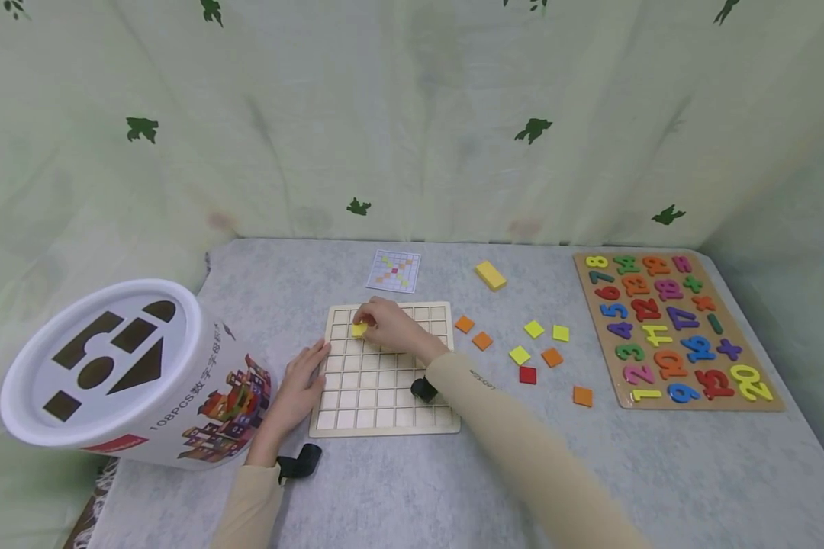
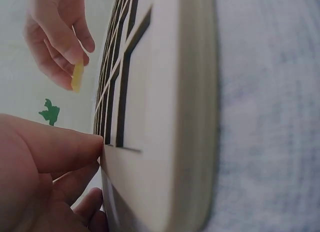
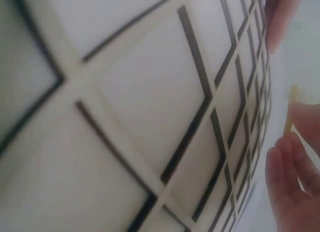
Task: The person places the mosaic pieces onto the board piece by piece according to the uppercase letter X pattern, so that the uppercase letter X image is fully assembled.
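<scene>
A wooden grid board [image 1: 384,435] lies in the middle of the table. Above its upper left squares my right hand [image 1: 388,326] pinches a yellow square tile [image 1: 359,330] between thumb and fingertips. The left wrist view has this tile [image 2: 77,77] edge-on, above the board's surface. My left hand [image 1: 300,385] rests at the left side of the board, fingertips touching the rim. Its fingers look mostly straight in the head view. No tiles show in the visible squares, though the right hand and forearm cover part of the grid.
Loose orange tiles [image 1: 482,340], yellow tiles [image 1: 534,329] and a red tile [image 1: 527,375] lie right of the board. Behind are a printed pattern card [image 1: 394,271] and a yellow block [image 1: 490,275]. A number puzzle board [image 1: 611,366] lies far right; a large white bucket [image 1: 178,412] stands left.
</scene>
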Demonstrator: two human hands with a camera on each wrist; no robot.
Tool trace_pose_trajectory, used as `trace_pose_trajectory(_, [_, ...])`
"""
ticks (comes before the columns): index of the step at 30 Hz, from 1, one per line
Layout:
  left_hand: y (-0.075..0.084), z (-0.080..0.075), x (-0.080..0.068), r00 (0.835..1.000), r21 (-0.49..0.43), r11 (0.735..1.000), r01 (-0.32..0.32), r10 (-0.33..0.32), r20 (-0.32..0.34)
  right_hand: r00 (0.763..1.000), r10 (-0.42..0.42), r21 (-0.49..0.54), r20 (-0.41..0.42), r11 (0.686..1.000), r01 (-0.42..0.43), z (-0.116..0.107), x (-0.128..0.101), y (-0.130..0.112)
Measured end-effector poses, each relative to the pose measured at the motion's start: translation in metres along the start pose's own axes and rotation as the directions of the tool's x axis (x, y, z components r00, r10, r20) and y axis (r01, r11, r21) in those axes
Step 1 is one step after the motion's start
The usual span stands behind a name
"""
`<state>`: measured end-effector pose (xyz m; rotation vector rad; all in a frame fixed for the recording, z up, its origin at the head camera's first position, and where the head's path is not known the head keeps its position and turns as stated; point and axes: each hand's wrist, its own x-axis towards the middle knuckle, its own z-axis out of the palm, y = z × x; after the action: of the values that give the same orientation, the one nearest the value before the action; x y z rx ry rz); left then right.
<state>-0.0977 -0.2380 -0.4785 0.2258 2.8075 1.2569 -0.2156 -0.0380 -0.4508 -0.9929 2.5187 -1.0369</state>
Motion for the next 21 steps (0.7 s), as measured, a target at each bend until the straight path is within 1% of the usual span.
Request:
trace_pose_trajectory(5, [0.001, 0.001, 0.000, 1.000, 0.001, 1.000, 0.009, -0.009, -0.002, 1.000, 0.029, -0.060, 0.013, 0.998, -0.028, 0.006, 0.010, 0.002])
trace_pose_trajectory(10, [0.000, 0.002, 0.001, 1.000, -0.010, 1.000, 0.012, -0.012, 0.002, 0.999, 0.043, -0.107, 0.028, 0.993, -0.040, 0.008, 0.012, -0.001])
trace_pose_trajectory(17, [0.000, 0.003, 0.002, 1.000, -0.006, 1.000, 0.026, -0.026, 0.012, 0.998, 0.046, -0.118, 0.044, 0.992, -0.041, 0.008, 0.012, -0.006])
trace_pose_trajectory(21, [0.000, 0.001, 0.001, 1.000, -0.002, 1.000, 0.023, -0.023, 0.014, 0.999, 0.015, -0.120, 0.046, 0.993, -0.009, 0.006, 0.011, -0.005])
